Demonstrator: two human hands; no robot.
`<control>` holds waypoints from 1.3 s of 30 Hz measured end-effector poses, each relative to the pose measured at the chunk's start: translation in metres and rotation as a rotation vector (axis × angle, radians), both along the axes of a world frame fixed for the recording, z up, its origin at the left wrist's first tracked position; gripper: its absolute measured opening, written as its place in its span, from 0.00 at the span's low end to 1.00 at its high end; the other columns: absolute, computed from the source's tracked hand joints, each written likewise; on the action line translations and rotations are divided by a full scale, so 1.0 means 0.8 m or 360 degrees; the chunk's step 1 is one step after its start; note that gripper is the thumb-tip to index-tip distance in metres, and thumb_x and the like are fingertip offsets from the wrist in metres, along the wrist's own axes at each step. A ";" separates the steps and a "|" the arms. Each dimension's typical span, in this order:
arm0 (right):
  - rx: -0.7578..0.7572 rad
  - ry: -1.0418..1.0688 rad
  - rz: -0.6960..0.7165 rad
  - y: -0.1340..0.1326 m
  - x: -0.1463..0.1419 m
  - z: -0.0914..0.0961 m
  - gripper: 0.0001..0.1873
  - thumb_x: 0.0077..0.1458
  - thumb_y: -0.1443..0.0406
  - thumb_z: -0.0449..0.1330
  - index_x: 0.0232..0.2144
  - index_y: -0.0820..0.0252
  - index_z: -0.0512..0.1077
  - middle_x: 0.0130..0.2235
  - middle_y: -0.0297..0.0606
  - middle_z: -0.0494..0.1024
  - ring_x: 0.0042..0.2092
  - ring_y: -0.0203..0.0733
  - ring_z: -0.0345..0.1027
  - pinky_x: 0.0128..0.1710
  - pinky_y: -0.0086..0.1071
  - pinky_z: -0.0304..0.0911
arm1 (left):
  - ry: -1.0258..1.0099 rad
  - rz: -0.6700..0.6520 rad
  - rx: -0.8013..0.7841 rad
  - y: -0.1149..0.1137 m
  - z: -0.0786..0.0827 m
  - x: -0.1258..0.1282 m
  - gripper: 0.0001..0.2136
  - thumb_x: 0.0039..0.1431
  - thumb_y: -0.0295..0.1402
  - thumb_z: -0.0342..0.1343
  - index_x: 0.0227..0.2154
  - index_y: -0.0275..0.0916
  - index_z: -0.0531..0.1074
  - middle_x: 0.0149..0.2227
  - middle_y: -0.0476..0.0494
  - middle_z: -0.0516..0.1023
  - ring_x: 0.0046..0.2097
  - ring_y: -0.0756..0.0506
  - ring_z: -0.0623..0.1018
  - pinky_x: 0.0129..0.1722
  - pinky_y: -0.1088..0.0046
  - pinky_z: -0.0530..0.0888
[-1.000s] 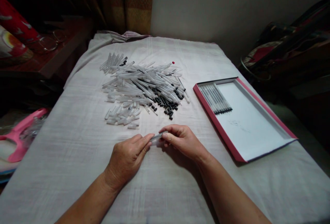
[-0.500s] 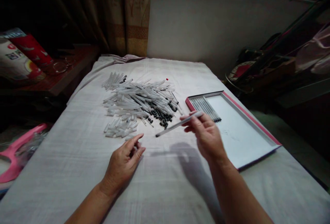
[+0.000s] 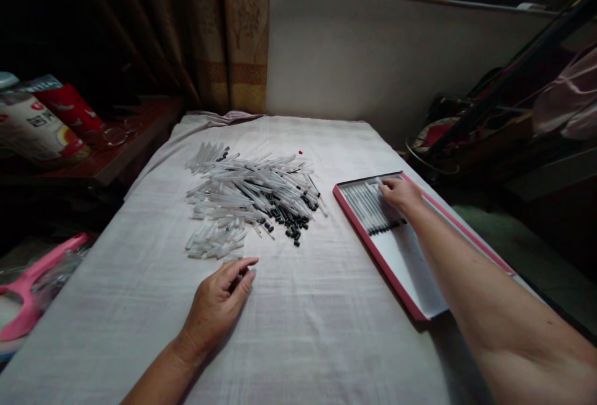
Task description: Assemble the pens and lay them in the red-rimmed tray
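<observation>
So, writing first: the only lettering I can spot is on the pale jar (image 3: 35, 125) on the dark side table (image 3: 105, 168) past the left edge of the sheet-covered surface (image 3: 303, 336). Big dark characters, small red emblem, but too small and dim for me to read. The red container (image 3: 74, 109) next to it has pale bird-like shapes, and I can't make out any markings on the pens. On to the pen (image 3: 403, 221): it's inside the pink-rimmed tray (image 3: 383, 259), near the far edge, just right of the row of pens (image 3: 364, 206) filling the far left corner. Its long axis runs about parallel to the tray's left wall, black end towards the near side and angled right, clear end up by the far edge, same way as the row. The right hand (image 3: 402, 193) looks pinched on that clear end, fingers and thumb together, though the hand hides part of it. The left hand (image 3: 219, 302) holds nothing, fingers loosely curled with a gap to the thumb, just nearside of the short clear pieces (image 3: 217, 240). Beyond those sit the heap of clear tubes (image 3: 252, 184) and black bits (image 3: 289, 218).
</observation>
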State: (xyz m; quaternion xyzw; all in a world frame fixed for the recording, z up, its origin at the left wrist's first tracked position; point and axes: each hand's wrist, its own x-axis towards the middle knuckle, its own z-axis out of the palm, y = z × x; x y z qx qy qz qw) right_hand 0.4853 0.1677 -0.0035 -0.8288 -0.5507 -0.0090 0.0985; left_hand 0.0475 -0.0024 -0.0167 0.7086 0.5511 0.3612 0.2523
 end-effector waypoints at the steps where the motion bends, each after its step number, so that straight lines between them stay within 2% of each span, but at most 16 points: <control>1: -0.0027 -0.0027 0.0021 0.002 -0.003 -0.003 0.21 0.55 0.59 0.54 0.46 0.57 0.79 0.44 0.44 0.82 0.44 0.51 0.75 0.35 0.34 0.65 | 0.0007 -0.0001 -0.0005 0.000 0.000 0.000 0.14 0.60 0.40 0.53 0.41 0.41 0.79 0.39 0.43 0.83 0.39 0.46 0.82 0.38 0.75 0.77; 4: -0.0077 -0.0055 0.0056 0.000 -0.010 -0.006 0.22 0.57 0.57 0.53 0.47 0.57 0.79 0.45 0.45 0.82 0.44 0.50 0.75 0.35 0.34 0.64 | 0.0024 -0.0011 -0.0005 0.000 0.001 0.000 0.13 0.60 0.40 0.53 0.41 0.41 0.78 0.39 0.43 0.83 0.40 0.45 0.82 0.39 0.74 0.78; 8: -0.0111 -0.0035 0.0063 -0.005 -0.014 -0.005 0.24 0.55 0.54 0.56 0.48 0.57 0.78 0.44 0.43 0.82 0.43 0.51 0.75 0.34 0.34 0.64 | 0.0021 -0.0031 0.0026 0.000 0.000 0.000 0.13 0.61 0.39 0.53 0.41 0.42 0.78 0.39 0.44 0.83 0.40 0.46 0.82 0.40 0.74 0.78; 15: -0.0117 0.0006 0.0068 -0.005 -0.016 -0.004 0.24 0.54 0.54 0.57 0.50 0.57 0.77 0.45 0.44 0.82 0.44 0.51 0.74 0.36 0.34 0.64 | 0.0040 -0.0047 0.0044 0.000 -0.001 -0.001 0.12 0.61 0.38 0.53 0.42 0.41 0.78 0.39 0.45 0.83 0.40 0.47 0.82 0.39 0.76 0.77; 24: 0.0069 0.0176 -0.0078 -0.017 -0.007 -0.008 0.21 0.56 0.60 0.54 0.50 0.57 0.77 0.49 0.46 0.79 0.48 0.52 0.73 0.42 0.37 0.66 | 0.0058 -0.0064 0.0046 0.000 0.001 -0.001 0.13 0.61 0.38 0.52 0.42 0.42 0.78 0.39 0.44 0.83 0.41 0.45 0.82 0.39 0.74 0.77; 28: 0.0231 0.0492 -0.0097 -0.019 0.016 -0.019 0.20 0.54 0.62 0.56 0.47 0.60 0.78 0.45 0.47 0.81 0.44 0.48 0.75 0.42 0.36 0.67 | 0.0068 -0.0064 0.0051 0.000 0.002 -0.001 0.13 0.61 0.39 0.52 0.41 0.42 0.78 0.40 0.44 0.83 0.41 0.46 0.82 0.40 0.74 0.77; 32: 0.0230 0.0624 -0.0098 -0.035 0.035 -0.025 0.21 0.52 0.62 0.56 0.46 0.64 0.77 0.39 0.47 0.82 0.36 0.44 0.76 0.38 0.34 0.68 | 0.0068 -0.0078 0.0067 0.000 -0.001 -0.003 0.13 0.61 0.40 0.52 0.41 0.41 0.78 0.39 0.43 0.83 0.41 0.45 0.82 0.42 0.73 0.77; 35: 0.0192 0.0678 -0.0092 -0.051 0.037 -0.027 0.21 0.51 0.63 0.55 0.45 0.66 0.78 0.36 0.47 0.83 0.32 0.42 0.75 0.33 0.33 0.68 | 0.0089 -0.0090 0.0105 0.001 -0.002 -0.004 0.13 0.61 0.40 0.52 0.41 0.42 0.79 0.39 0.44 0.83 0.41 0.45 0.82 0.42 0.72 0.77; 39: 0.0159 0.0702 -0.0069 -0.064 0.030 -0.025 0.21 0.51 0.64 0.54 0.45 0.65 0.78 0.36 0.46 0.83 0.33 0.42 0.75 0.33 0.31 0.68 | 0.0101 -0.0096 0.0107 0.001 -0.002 -0.003 0.13 0.61 0.40 0.52 0.40 0.42 0.79 0.39 0.43 0.83 0.41 0.45 0.82 0.41 0.73 0.77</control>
